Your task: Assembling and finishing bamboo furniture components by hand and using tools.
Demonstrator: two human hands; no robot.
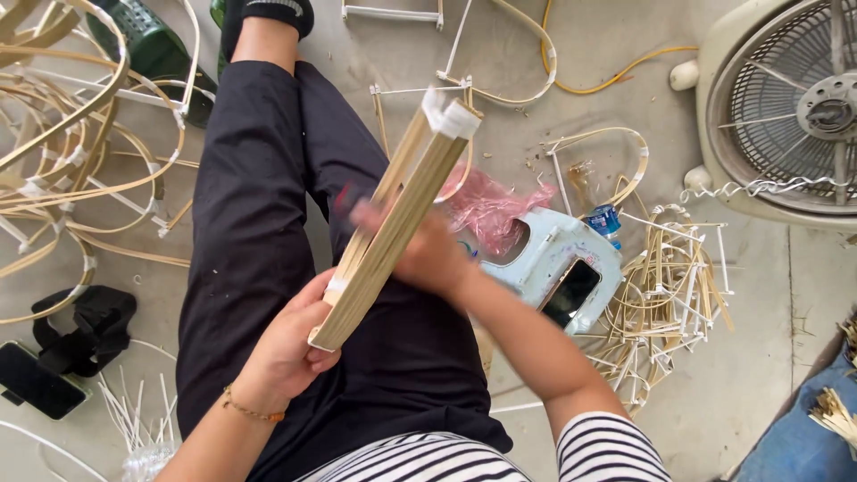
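Left hand (290, 344): grip shut on low end of bamboo strips (397, 223).
Right hand (428, 254): blurry, grip wrapped around middle.
Risk: strips may slide loose above grip.

Pale tan, black, striped and pink over grey concrete.

At frame centre, pale tan bundle of flat bamboo strips (393, 223) with white wrapped tape at the upper end. Beneath, black trousers (259, 250); at the bottom edge, black-and-white striped shirt (428, 460). Thin gold-brown bracelet (253, 411) lower left. Crumpled pink plastic bag (491, 207) and light blue plastic stool (558, 263) right of centre. Cream and grey round fan (786, 107) upper right; yellow cable (607, 76) at top. Dark green perforated container (147, 45) upper left.
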